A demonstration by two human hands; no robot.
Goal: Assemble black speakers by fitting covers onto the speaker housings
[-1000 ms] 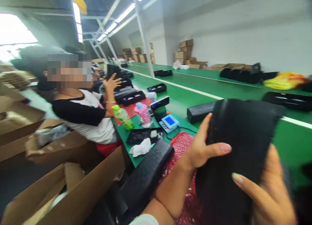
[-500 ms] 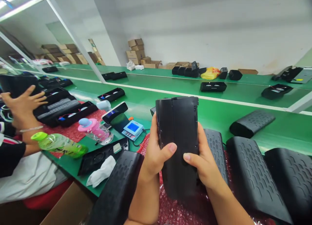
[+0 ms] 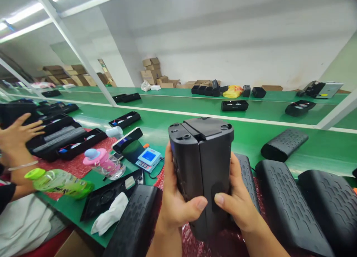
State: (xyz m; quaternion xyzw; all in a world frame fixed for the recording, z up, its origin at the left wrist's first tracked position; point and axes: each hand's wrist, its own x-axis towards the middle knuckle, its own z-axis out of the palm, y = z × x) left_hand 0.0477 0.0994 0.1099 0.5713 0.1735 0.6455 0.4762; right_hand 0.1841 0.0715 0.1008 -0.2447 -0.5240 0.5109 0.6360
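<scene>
Upright in front of me is a black speaker housing (image 3: 216,164), with its end face and screw holes turned toward the top and a seam down its near side. My left hand (image 3: 177,201) grips its left side, thumb across the near face. From the right, my right hand (image 3: 238,195) is closed round the other side, its thumb also pressed on the near face. Below lies red bubble wrap (image 3: 192,246). Black textured housings flank my hands: one on the left (image 3: 134,216) and one on the right (image 3: 287,197).
A small blue-screened device (image 3: 149,158), a phone (image 3: 128,140), a green bottle (image 3: 61,182), a pink-lidded cup (image 3: 104,162), a black panel (image 3: 108,194) and a white cloth (image 3: 111,212) lie to the left. A co-worker's hand (image 3: 22,132) holds a black part there. A rail (image 3: 181,114) runs behind.
The housing has tipped so that its end face now shows on top; before, mostly its flat side was visible. Both hands keep hold. The view has tilted slightly upward.
</scene>
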